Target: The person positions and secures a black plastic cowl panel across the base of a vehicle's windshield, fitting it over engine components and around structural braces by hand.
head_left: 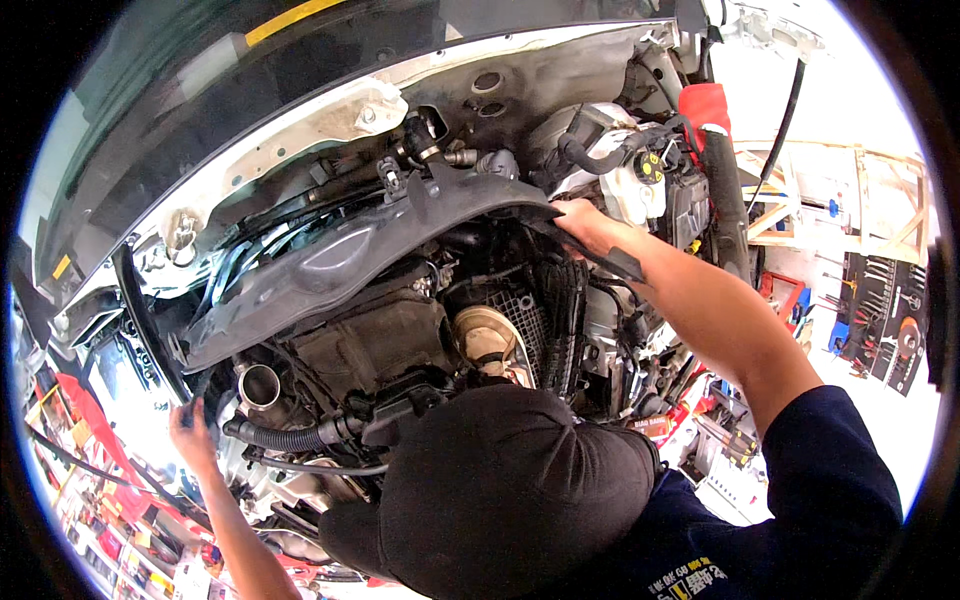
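A long, curved grey-black plastic cover panel [340,255] spans the engine bay at a slant, raised above the engine. My right hand [592,232] is closed on its right end, fingers partly hidden beneath the edge. A dark flap [610,262] lies beside that wrist. My left hand [193,437] is at the panel's lower left end, fingers curled round the dark edge there. Close to it, a black strut [150,325] runs down from the hood side. Under the panel lie the dark engine block [370,345], a round metal opening [260,386] and a ribbed black hose [285,435].
A black cap [510,490] hides the lower middle. The dark car hood [200,90] arches above. A white reservoir with a black cap [640,180] sits at the right of the bay. Farther right hangs a tool board [880,310]; red cloth [95,425] lies at left.
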`<action>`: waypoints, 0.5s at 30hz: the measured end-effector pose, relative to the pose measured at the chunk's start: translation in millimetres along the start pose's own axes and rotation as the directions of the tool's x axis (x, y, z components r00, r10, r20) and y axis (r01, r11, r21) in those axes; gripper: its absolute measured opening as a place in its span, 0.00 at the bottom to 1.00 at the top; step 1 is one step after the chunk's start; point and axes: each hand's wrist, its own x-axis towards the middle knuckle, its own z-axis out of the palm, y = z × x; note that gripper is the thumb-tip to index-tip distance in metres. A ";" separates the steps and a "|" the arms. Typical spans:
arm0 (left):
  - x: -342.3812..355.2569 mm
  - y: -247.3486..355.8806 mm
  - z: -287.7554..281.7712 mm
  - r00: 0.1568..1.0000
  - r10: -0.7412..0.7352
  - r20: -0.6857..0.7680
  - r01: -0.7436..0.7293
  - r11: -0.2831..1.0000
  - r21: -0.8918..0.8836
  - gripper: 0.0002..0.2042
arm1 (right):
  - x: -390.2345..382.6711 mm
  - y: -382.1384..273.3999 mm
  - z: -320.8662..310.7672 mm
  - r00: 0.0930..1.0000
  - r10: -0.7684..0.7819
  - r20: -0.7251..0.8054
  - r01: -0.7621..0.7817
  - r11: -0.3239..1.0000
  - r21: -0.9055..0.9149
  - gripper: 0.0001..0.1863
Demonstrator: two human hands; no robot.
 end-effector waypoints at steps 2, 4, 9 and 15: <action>-0.5 35.6 -5.3 0.959 0.221 -0.175 -0.228 0.974 -0.018 0.21 | 3.5 3.8 0.1 1.000 0.018 0.014 -0.019 1.000 0.008 0.33; -13.2 107.0 -20.5 0.754 0.513 -0.410 -0.585 0.808 -0.065 0.29 | 5.3 5.1 -3.5 0.998 0.035 0.057 -0.035 0.999 0.004 0.33; -70.0 317.5 12.3 0.495 0.869 -0.011 -0.868 0.495 0.041 0.40 | -29.5 -22.4 -1.2 0.986 0.157 0.061 -0.161 0.985 0.059 0.30; -48.1 327.1 80.3 0.634 0.767 0.100 -0.770 0.615 0.169 0.40 | 22.2 -13.1 38.8 0.995 0.005 0.103 -0.008 1.000 0.022 0.22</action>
